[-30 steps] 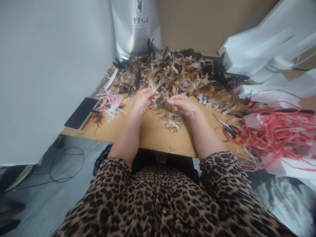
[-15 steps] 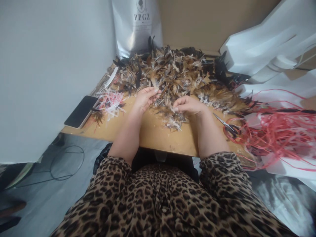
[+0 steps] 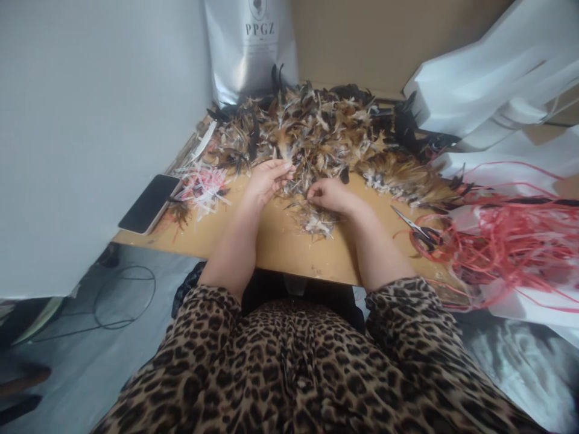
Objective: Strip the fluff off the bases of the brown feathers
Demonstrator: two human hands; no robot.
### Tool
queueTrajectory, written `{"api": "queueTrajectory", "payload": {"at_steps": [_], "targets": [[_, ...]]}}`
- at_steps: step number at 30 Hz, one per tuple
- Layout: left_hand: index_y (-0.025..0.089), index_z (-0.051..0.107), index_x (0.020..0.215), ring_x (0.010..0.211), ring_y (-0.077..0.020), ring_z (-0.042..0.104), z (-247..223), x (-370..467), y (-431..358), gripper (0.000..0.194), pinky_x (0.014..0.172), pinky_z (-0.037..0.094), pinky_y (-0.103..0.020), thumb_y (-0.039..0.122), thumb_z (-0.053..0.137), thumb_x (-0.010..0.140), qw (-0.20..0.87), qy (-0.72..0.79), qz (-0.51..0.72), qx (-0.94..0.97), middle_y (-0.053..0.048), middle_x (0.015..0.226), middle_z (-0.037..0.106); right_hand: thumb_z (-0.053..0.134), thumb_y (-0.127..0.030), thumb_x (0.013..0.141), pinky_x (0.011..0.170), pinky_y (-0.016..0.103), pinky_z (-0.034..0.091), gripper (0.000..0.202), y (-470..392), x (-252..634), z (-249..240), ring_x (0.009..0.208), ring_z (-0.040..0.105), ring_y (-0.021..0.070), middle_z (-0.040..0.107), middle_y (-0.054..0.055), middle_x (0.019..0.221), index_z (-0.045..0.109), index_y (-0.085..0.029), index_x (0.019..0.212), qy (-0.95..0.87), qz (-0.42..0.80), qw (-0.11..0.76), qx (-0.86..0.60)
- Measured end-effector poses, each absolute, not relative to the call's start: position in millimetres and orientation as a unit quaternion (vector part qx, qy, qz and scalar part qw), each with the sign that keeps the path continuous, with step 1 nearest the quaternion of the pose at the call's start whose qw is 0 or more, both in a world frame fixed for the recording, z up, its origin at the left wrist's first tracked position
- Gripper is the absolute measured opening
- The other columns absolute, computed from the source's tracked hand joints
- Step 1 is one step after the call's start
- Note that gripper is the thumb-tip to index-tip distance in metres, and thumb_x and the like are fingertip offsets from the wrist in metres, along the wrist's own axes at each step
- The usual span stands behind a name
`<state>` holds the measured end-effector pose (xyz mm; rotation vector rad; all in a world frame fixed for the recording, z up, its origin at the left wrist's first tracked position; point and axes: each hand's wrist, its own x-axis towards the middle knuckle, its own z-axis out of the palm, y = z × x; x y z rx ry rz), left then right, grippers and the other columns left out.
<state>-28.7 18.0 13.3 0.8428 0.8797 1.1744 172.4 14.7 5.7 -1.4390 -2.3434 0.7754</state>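
A brown feather (image 3: 284, 149) with a pale base stands up from the pinched thumb and fingers of my left hand (image 3: 270, 179). Just to its right, my right hand (image 3: 332, 195) is closed, fingertips pointing down at the pile's near edge; whatever is in them is too small to make out. Beyond both hands spreads a big heap of brown and black feathers (image 3: 316, 129). Below my right hand lies a small clump of feathers with whitish ends (image 3: 316, 226). A neater row of golden-brown feathers (image 3: 411, 178) rests to the right of the heap.
A phone (image 3: 149, 204) lies at the table's left edge beside pink and white strips (image 3: 205, 187). Scissors (image 3: 417, 228) sit right of my right arm, next to tangled red ribbon (image 3: 520, 241). A silver bag (image 3: 253, 60) stands behind the heap. White foam pieces (image 3: 479, 90) are at right.
My right hand has shifted slightly left and turned inward, its fingertips lower towards the small clump. My left hand stays nearly where it was, still pinching the feather.
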Motion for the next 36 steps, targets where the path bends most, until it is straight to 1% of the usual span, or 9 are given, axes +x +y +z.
{"api": "queueTrajectory", "payload": {"at_steps": [2,6,11,16,21,26,29,32,36], "targets": [[0.011,0.063,0.077,0.057,-0.0036,0.061,14.6,-28.6,17.4,0.013,0.052,0.044,-0.013,0.018,0.073,0.071,0.664,0.391,0.516,0.375,-0.002,0.076,0.071,0.063,-0.022,0.069,0.065,0.026,0.042,0.008,15.5,173.0,6.6,0.063,0.055,0.0119,0.067,0.001,0.069,0.068,-0.016,0.071,-0.796,0.309,0.185,-0.486],[0.011,0.065,0.078,0.058,-0.0037,0.061,18.2,-27.2,14.4,0.014,0.052,0.044,-0.013,0.018,0.074,0.071,0.661,0.405,0.499,0.387,-0.004,0.08,0.072,0.068,-0.033,0.067,0.062,0.025,0.042,0.019,15.1,178.5,16.3,0.059,0.053,0.0106,0.064,0.001,0.065,0.067,-0.014,0.071,-0.723,0.418,0.293,-0.465],[0.01,0.067,0.079,0.061,-0.0041,0.062,18.6,-26.2,11.8,0.013,0.051,0.044,-0.013,0.019,0.074,0.07,0.658,0.416,0.471,0.415,-0.006,0.085,0.072,0.075,-0.035,0.062,0.055,0.023,0.038,0.026,13.2,184.3,26.4,0.054,0.048,0.0084,0.06,-0.001,0.06,0.065,-0.014,0.072,-0.662,0.484,0.348,-0.454],[0.01,0.069,0.077,0.06,-0.0045,0.062,14.6,-27.4,12.8,0.014,0.05,0.043,-0.013,0.019,0.075,0.069,0.66,0.41,0.451,0.44,-0.008,0.088,0.073,0.075,-0.034,0.064,0.05,0.022,0.033,0.025,15.9,186.6,21.1,0.047,0.043,0.0069,0.053,-0.004,0.05,0.062,-0.015,0.072,-0.62,0.51,0.406,-0.436],[0.01,0.069,0.078,0.062,-0.0055,0.063,9.6,-27.8,15.0,0.018,0.052,0.046,-0.014,0.021,0.077,0.067,0.661,0.419,0.438,0.442,-0.01,0.092,0.073,0.076,-0.034,0.064,0.047,0.021,0.031,0.025,14.7,185.6,21.1,0.045,0.043,0.0068,0.052,-0.004,0.048,0.061,-0.015,0.071,-0.595,0.528,0.426,-0.431],[0.01,0.068,0.079,0.064,-0.0073,0.066,7.3,-27.7,16.0,0.016,0.053,0.048,-0.014,0.019,0.076,0.068,0.674,0.415,0.437,0.428,-0.01,0.093,0.073,0.08,-0.036,0.058,0.044,0.02,0.032,0.031,12.4,182.5,24.5,0.045,0.044,0.0064,0.053,-0.004,0.052,0.059,-0.016,0.07,-0.546,0.576,0.455,-0.404],[0.009,0.067,0.08,0.064,-0.0089,0.067,8.8,-27.3,14.7,0.015,0.053,0.049,-0.015,0.017,0.075,0.07,0.708,0.4,0.414,0.41,-0.011,0.091,0.073,0.081,-0.035,0.058,0.044,0.019,0.034,0.032,13.7,181.5,23.5,0.047,0.046,0.0061,0.054,-0.004,0.054,0.059,-0.016,0.07,-0.531,0.584,0.481,-0.381],[0.008,0.065,0.082,0.065,-0.0107,0.068,9.9,-26.0,12.7,0.012,0.053,0.05,-0.017,0.013,0.071,0.073,0.752,0.365,0.385,0.39,-0.013,0.091,0.073,0.081,-0.036,0.058,0.043,0.018,0.032,0.032,15.2,180.5,22.4,0.047,0.046,0.0056,0.054,-0.004,0.055,0.058,-0.016,0.07,-0.522,0.58,0.501,-0.375],[0.009,0.062,0.081,0.063,-0.0098,0.067,8.9,-22.6,10.7,0.005,0.052,0.049,-0.016,0.007,0.065,0.077,0.791,0.33,0.366,0.363,-0.013,0.089,0.073,0.082,-0.037,0.056,0.043,0.018,0.032,0.035,15.8,178.5,22.5,0.048,0.046,0.0054,0.055,-0.004,0.058,0.056,-0.017,0.071,-0.507,0.572,0.517,-0.387]]}}
